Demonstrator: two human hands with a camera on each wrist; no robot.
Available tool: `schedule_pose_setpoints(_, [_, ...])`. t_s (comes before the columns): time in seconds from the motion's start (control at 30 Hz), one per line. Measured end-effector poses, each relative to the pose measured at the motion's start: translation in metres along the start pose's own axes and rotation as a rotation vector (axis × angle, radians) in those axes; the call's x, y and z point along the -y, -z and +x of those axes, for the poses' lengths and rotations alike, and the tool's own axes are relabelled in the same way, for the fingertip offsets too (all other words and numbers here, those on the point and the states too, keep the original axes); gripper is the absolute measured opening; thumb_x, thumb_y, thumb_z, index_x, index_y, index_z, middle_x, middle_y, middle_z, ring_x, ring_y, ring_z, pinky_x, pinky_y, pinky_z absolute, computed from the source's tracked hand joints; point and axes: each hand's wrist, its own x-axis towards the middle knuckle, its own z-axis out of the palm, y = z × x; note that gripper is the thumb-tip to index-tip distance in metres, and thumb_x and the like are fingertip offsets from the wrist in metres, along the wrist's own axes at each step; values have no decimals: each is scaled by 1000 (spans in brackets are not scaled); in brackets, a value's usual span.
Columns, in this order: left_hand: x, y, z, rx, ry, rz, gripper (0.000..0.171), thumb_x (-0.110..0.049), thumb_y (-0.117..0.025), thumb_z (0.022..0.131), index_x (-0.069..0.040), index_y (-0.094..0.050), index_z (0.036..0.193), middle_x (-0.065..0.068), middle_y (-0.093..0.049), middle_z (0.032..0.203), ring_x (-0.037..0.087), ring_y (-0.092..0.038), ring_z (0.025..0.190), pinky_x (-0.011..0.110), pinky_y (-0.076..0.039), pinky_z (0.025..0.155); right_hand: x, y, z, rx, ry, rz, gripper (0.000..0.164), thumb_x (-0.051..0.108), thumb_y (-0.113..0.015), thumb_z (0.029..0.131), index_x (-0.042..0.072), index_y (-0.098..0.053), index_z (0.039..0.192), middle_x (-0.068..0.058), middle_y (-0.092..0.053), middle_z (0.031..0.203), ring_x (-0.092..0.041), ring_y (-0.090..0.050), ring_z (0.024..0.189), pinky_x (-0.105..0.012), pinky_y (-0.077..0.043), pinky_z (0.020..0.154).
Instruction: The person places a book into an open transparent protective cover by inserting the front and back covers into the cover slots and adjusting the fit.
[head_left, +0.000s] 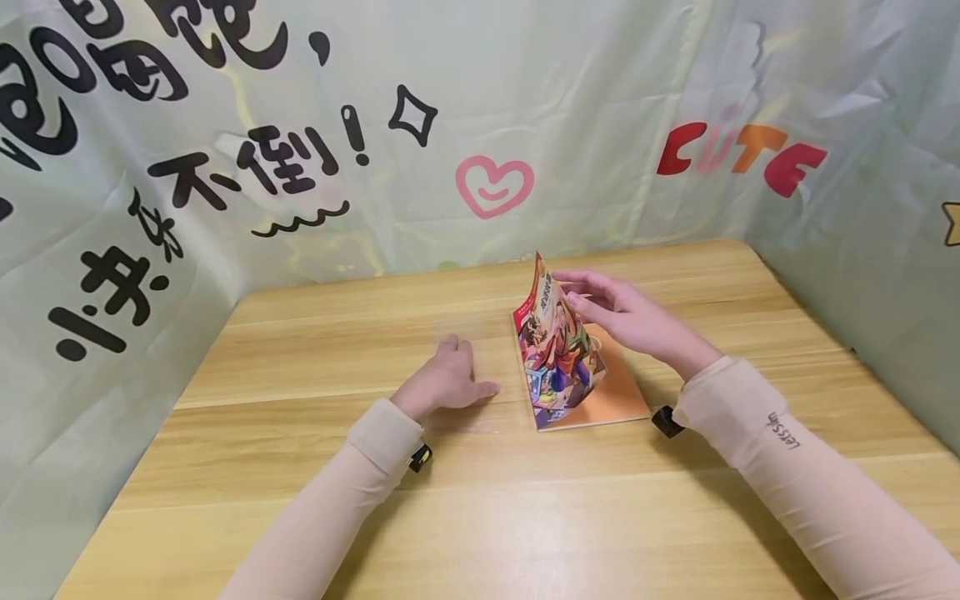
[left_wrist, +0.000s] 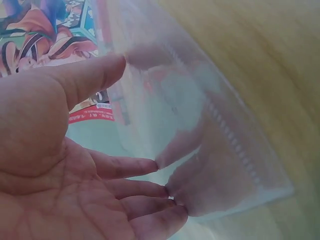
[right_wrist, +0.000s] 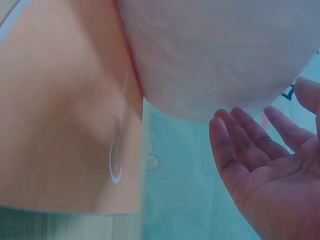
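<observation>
A thin book has its colourful illustrated front cover (head_left: 557, 354) raised and bowed, with an orange page (head_left: 618, 387) lying flat beneath. My right hand (head_left: 626, 315) is at the upper edge of that cover, its fingers loosely bent. In the right wrist view those fingers are by the pale inner side of the cover (right_wrist: 215, 65); whether they touch it I cannot tell. A clear plastic sheet (left_wrist: 220, 160) with a dotted seam extends from the book's left side. My left hand (head_left: 446, 382) rests on it, thumb apart from the fingers, fingertips against the plastic.
Both hands work over a wooden table (head_left: 300, 467). A pale printed curtain (head_left: 585, 150) hangs behind the table's back edge and along its sides. A small black device (head_left: 666, 422) is strapped under the right wrist, and another (head_left: 421, 457) under the left.
</observation>
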Motion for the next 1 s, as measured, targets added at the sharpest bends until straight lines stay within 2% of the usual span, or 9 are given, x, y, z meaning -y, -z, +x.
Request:
schedule_pose_setpoints(0.13, [-1,0,0,-2,-1,35,92,-50,-63,88,10,-26,147,27,-11,154,34,-13,141,38,-19,110,3,-6,2,19,34,-37,47,27,-48,103,17,-39,148,-6,-48,140,-16,-49,122,-37,-41,97])
schedule_pose_setpoints(0.43, [-1,0,1,4,-8,68,86,-41,-61,91,13,-24,147,27,-12,154,31,-10,142,34,-16,111,7,-14,4,31,43,-47,47,30,-43,104,19,-37,150,-6,-43,144,-16,-43,127,-39,-38,100])
schedule_pose_setpoints(0.7, [1,-1,0,-18,-7,10,87,-36,-63,90,11,-18,149,26,-12,154,31,-11,142,36,-15,111,9,-20,7,36,58,-50,47,29,-41,105,18,-34,150,-10,-41,145,-21,-43,128,-43,-37,100])
schedule_pose_setpoints(0.77, [3,-1,-1,-41,-26,-17,86,-32,-65,89,8,-19,150,26,-15,154,32,-13,141,38,-16,111,9,-22,8,39,71,-54,46,26,-41,105,19,-34,150,-10,-41,145,-22,-42,129,-44,-37,101])
schedule_pose_setpoints(0.87, [5,-2,-2,-71,-64,-53,77,-24,-65,90,-3,-24,152,27,-19,152,36,-20,139,45,-23,108,10,-25,10,49,88,-77,45,23,-40,106,19,-33,150,-8,-39,147,-22,-40,131,-43,-35,102])
schedule_pose_setpoints(1.0, [8,-3,-4,-69,-113,-63,62,-16,-57,95,-16,-31,151,30,-21,150,41,-20,137,55,-27,103,12,-30,11,70,121,-108,46,23,-39,106,21,-31,151,0,-36,149,-20,-38,132,-42,-34,103])
